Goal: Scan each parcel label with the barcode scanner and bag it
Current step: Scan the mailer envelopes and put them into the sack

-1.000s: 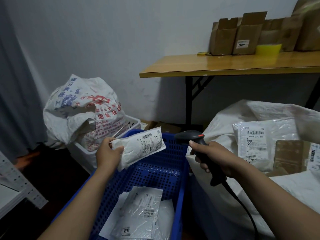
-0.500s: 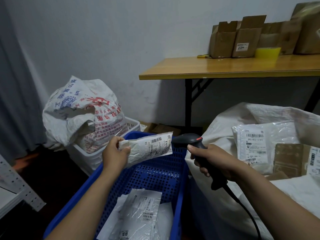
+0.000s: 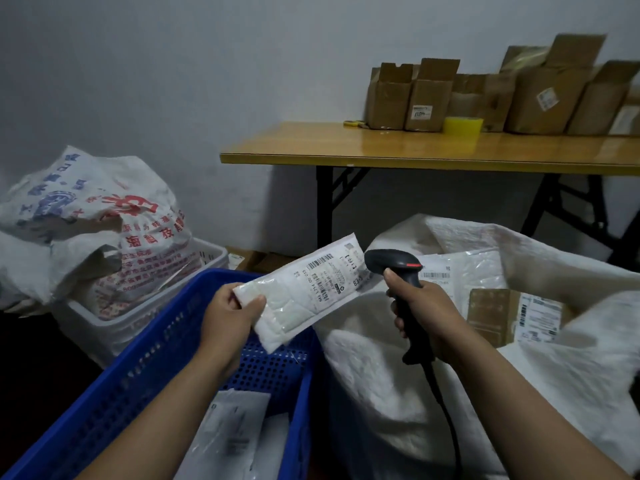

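— Where's the parcel (image 3: 304,289)?
— My left hand (image 3: 228,313) pinches it above the blue crate (image 3: 138,386); my right hand (image 3: 427,306) grips the barcode scanner (image 3: 393,265) beside its label (image 3: 329,275).
— Hidden?
— Label's corner, behind the scanner. White sack (image 3: 374,368) right, table (image 3: 311,147) behind.

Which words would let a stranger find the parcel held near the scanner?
Find the blue crate at the bottom. Above its far end, the left hand holds a white padded parcel. Unlike other parcels, it is lifted, its label beside the scanner.
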